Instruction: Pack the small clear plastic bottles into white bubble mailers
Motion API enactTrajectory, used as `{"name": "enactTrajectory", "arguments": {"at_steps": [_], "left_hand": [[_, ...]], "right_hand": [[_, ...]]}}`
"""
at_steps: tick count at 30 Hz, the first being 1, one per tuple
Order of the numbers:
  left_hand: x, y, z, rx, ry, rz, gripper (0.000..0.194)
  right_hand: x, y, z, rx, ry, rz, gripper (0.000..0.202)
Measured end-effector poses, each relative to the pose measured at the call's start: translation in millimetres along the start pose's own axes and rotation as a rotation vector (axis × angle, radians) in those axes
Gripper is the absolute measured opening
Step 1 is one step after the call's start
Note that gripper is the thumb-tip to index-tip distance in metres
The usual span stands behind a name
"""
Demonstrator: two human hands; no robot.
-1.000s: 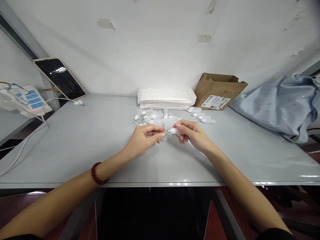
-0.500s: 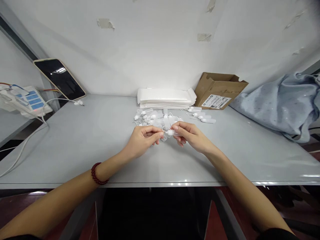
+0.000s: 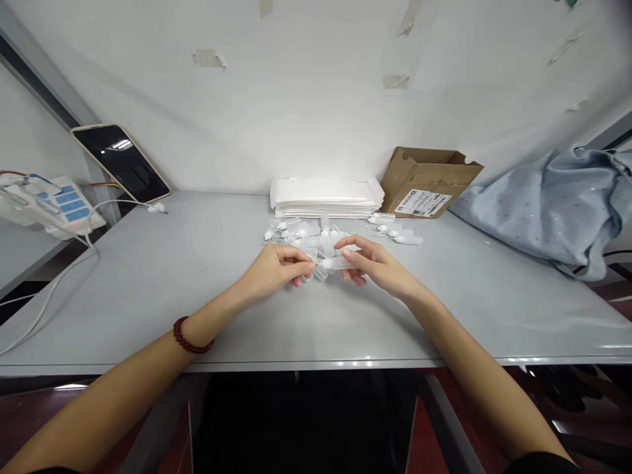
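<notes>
Two Hands at One Small Tube

I see the left hand (image 3: 276, 268) with its fingertips pinched together near the tip of a slim, translucent white plastic tube (image 3: 336, 263); what they grip, I cannot tell. The right hand (image 3: 378, 264) clasps this tube, just above the glossy grey flat table (image 3: 148, 276). A loose grip could perhaps let it slip, or the thin white cords (image 3: 266, 241) of the heaped white tubes (image 3: 307, 230) could tangle. Behind stand a stack of flat white packets (image 3: 320, 192), a brown cardboard box (image 3: 434, 176) and the white wall (image 3: 306, 85).
</notes>
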State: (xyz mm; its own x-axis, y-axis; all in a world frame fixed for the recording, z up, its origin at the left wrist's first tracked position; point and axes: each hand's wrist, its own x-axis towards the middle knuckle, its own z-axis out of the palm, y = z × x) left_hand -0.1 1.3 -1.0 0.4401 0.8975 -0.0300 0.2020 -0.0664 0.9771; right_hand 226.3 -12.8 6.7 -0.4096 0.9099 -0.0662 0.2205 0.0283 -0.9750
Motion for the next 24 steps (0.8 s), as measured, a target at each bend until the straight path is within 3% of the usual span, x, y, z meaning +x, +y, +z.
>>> {"name": "enactTrajectory", "arguments": {"at_steps": [5,7,12,15,18,24], "left_hand": [[14,-9,-8.9,-0.162,0.365,0.049,0.017],[21,-14,-12.0,-0.154,0.459,0.058,0.02],[25,-18,-16.9,-0.098,0.489,0.068,0.032],[21,-15,-17.4,-0.103,0.534,0.087,0.028],[17,-13,-16.4,-0.109,0.539,0.105,0.025],[12,-14,-7.8,-0.087,0.465,0.105,0.024]], "right_hand": [[4,3,-18,0.008,0.305,-0.065,0.034],[6,6,-26,-0.005,0.424,-0.079,0.03],[10,15,-47,-0.181,0.62,-0.104,0.023],[12,26,-65,-0.515,0.677,-0.079,0.016],[12,39,-87,-0.917,0.654,0.003,0.012],[3,54,-120,-1.045,0.602,0.095,0.023]]}}
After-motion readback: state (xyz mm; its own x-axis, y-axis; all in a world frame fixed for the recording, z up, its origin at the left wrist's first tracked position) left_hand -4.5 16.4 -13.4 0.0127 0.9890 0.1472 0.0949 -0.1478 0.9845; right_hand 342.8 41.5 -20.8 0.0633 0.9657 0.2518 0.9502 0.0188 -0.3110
